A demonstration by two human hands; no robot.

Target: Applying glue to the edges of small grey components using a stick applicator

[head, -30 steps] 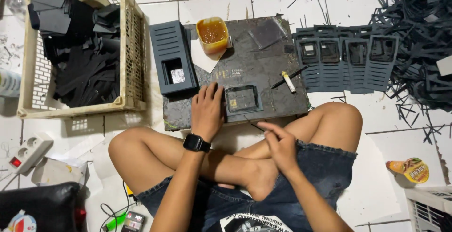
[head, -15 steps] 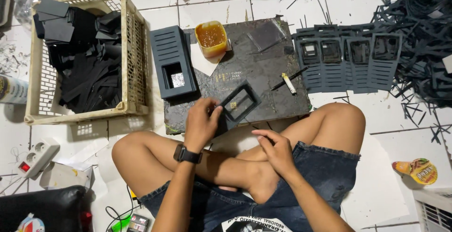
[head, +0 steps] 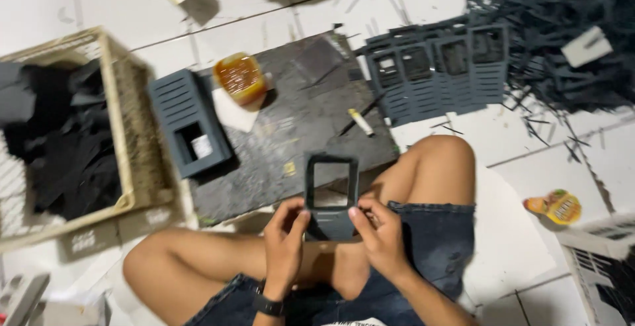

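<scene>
Hands, two, both on one grey frame (head: 330, 197), held up over the crossed legs at near centre. Left hand (head: 284, 240) pinches the frame's lower left edge between thumb and fingers; a black watch (head: 269, 306) sits on that wrist. Right hand (head: 380, 233) grips the lower right edge, fingers curled behind the panel. Both hands closed on the piece, neither open.

Frame: dark grey, flat, upright rectangle. One large rectangular window fills the upper part and shows the board behind it; the solid lower panel is partly hidden by the fingers. Image blurred, so finer surface detail cannot be read.

Count of the rest:
- One dark work board (head: 297, 134) on the tiled floor, just beyond the knees.
- One slatted grey panel (head: 188, 124) with a cut-out, lying at the board's left edge.
- One tub (head: 240, 78) of amber stuff at the far left of the board, on a white scrap.
- One small white stick (head: 361, 122) on the board's right side.
- One row of finished grey panels (head: 440, 68), at least four, overlapping, far right of the board.
- One heap of dark offcuts (head: 562, 35) at far right.
- One cream basket (head: 129, 140) at left, holding black sheets.
- One orange packet (head: 554, 207) on the floor at right.
</scene>
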